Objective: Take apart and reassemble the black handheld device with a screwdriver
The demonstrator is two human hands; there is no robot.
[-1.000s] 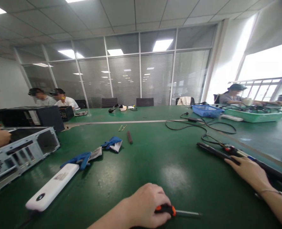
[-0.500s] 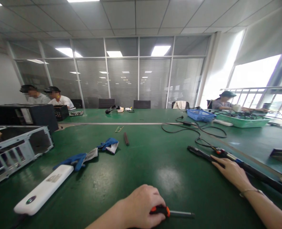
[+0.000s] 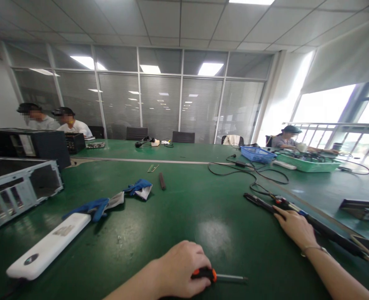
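My left hand [image 3: 184, 268] rests low on the green table, its fingers closed round the black and orange handle of a screwdriver [image 3: 231, 277]. The metal shaft points right and lies close to the tabletop. Farther right, my right hand [image 3: 295, 227] has its fingers over a long black bar-shaped tool [image 3: 259, 202], which slants away to the left; its near end is hidden under the palm. Just beyond that hand lies another long black tool [image 3: 331, 233] with red and blue parts near its far end.
A white oblong device [image 3: 50, 246] and blue-grey gloves [image 3: 100, 207] lie on the left, near an open metal computer case [image 3: 43, 175]. A brown stick [image 3: 162, 181] lies mid-table. Black cable [image 3: 217, 171] loops before blue [image 3: 256, 155] and green baskets [image 3: 309, 163]. Several people sit farther off.
The view has turned slightly, so most of the table's things appear shifted left. Both hands keep their holds, with little visible movement over the table.
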